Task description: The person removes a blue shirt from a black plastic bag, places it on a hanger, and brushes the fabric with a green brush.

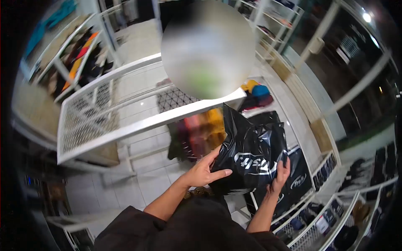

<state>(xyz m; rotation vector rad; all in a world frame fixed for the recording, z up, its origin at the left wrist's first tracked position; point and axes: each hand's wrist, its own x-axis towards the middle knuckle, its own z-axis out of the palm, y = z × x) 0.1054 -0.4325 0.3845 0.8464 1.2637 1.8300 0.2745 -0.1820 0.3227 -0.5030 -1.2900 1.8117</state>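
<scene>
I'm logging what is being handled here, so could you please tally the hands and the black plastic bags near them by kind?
Hands: 2, the left hand and right hand, both gripping the upper bag.
Black plastic bags with white lettering: 2, the held bag and a second bag lying behind it.
Total: 4

1 head camera, fisheye, looking steeply down, close over both hands
</scene>
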